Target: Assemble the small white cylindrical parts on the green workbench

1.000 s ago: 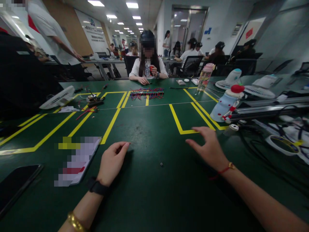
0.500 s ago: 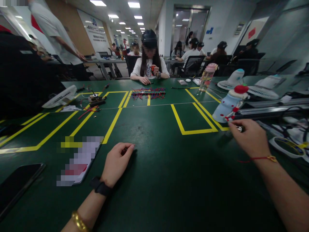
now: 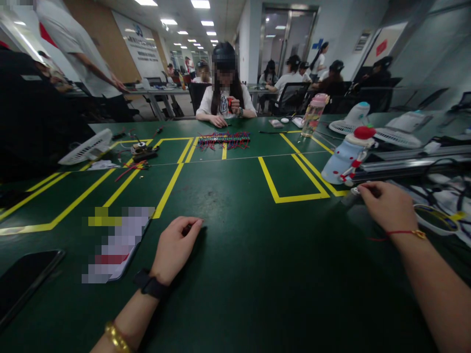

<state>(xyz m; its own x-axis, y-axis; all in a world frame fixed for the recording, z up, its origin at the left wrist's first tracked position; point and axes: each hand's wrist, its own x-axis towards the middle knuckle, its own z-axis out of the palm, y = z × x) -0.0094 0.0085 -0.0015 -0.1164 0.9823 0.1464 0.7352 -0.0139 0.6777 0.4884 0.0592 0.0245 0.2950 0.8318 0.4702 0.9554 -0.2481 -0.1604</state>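
My left hand (image 3: 176, 247) rests on the green table (image 3: 235, 274) with curled fingers, the thumb closed against the index finger. Whatever it may hold is hidden inside the fingers. Over at the right, my right hand (image 3: 389, 205) pinches a small silvery part (image 3: 355, 191) between thumb and fingertips, its exact kind too small to tell. Just beyond that hand stands a pale blue bottle (image 3: 336, 164) with a red top. To the left of my left hand lies a phone-like flat item (image 3: 127, 255), partly blurred out.
A dark phone (image 3: 27, 279) lies at the near left. Wired parts (image 3: 142, 152) and a white fan (image 3: 86, 147) are farther left. Red and blue wired pieces (image 3: 224, 140) form a row before a seated person (image 3: 224, 98). Cables and a white ring (image 3: 436, 218) crowd the right side.
My right hand has shifted slightly right in the view, and the silvery part now shows beyond its fingertips. My left hand keeps its pose. The whole view has shifted a little.
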